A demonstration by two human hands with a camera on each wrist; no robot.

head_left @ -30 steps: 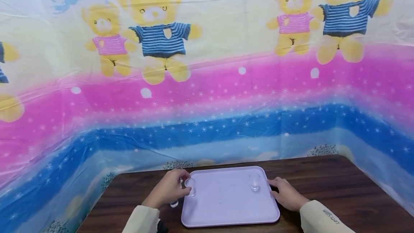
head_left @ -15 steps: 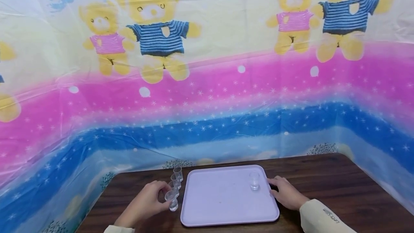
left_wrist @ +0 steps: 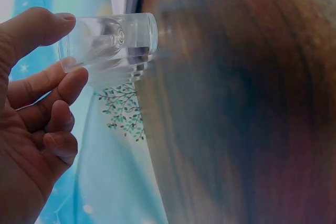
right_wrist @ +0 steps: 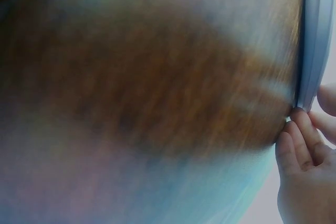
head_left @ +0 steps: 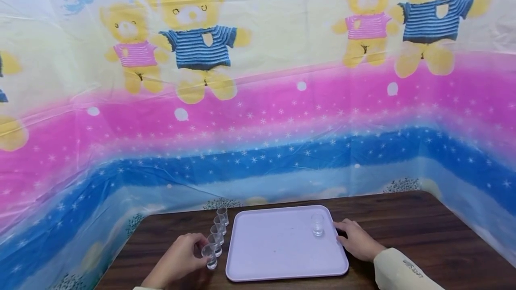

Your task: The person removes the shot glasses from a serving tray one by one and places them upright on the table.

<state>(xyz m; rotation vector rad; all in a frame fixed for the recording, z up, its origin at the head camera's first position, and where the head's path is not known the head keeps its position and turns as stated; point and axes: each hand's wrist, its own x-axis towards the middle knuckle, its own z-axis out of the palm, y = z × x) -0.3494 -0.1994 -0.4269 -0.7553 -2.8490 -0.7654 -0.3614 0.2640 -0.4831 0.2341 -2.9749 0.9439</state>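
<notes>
In the head view my left hand (head_left: pixel 181 256) is at the near end of a row of clear shot glasses (head_left: pixel 217 232), left of the tray. Its thumb and fingers pinch the nearest shot glass (head_left: pixel 210 257) by the rim; the left wrist view shows this glass (left_wrist: pixel 113 40) in front of the others. A pale lilac tray (head_left: pixel 278 254) lies on the table, with one clear shot glass (head_left: pixel 317 226) upright near its far right corner. My right hand (head_left: pixel 356 240) holds the tray's right edge between thumb and fingers, also visible at the tray rim (right_wrist: pixel 312 40) in the right wrist view.
The dark wood-grain table (head_left: pixel 407 227) extends on both sides of the tray. Behind it hangs a cloth (head_left: pixel 274 115) printed with teddy bears and snowflakes, close along the table's far and side edges.
My left hand has carried a shot glass from the tray's left edge leftward and toward me, to the near end of the row. The right hand and tray stay about where they were.
</notes>
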